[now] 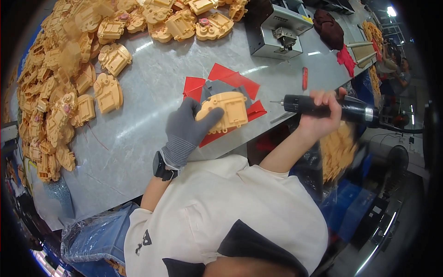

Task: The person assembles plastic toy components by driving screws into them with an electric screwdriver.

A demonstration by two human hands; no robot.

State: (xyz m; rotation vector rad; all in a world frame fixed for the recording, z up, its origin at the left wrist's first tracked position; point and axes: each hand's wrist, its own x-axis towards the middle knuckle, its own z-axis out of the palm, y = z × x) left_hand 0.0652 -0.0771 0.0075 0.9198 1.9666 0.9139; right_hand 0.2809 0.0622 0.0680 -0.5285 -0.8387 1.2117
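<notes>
My left hand (191, 125), in a grey knit glove, grips a yellow-orange plastic housing (230, 111) by its left end, thumb across the top. The housing lies over a grey fixture (215, 87) with red tape or sheet pieces (234, 79) around it on the table. My bare right hand (325, 111) is wrapped round a black electric screwdriver (304, 105). Held level, its thin bit (276, 101) points left toward the housing, with a gap between them. A cable runs from the tool's rear end.
A large heap of similar plastic housings (50, 87) covers the table's left and far side. A grey metal screw-feeder-like machine (281, 37) stands at the back right, near a small red tool (304, 78). Plastic-lined blue bins (99, 233) flank me below the grey table (138, 138).
</notes>
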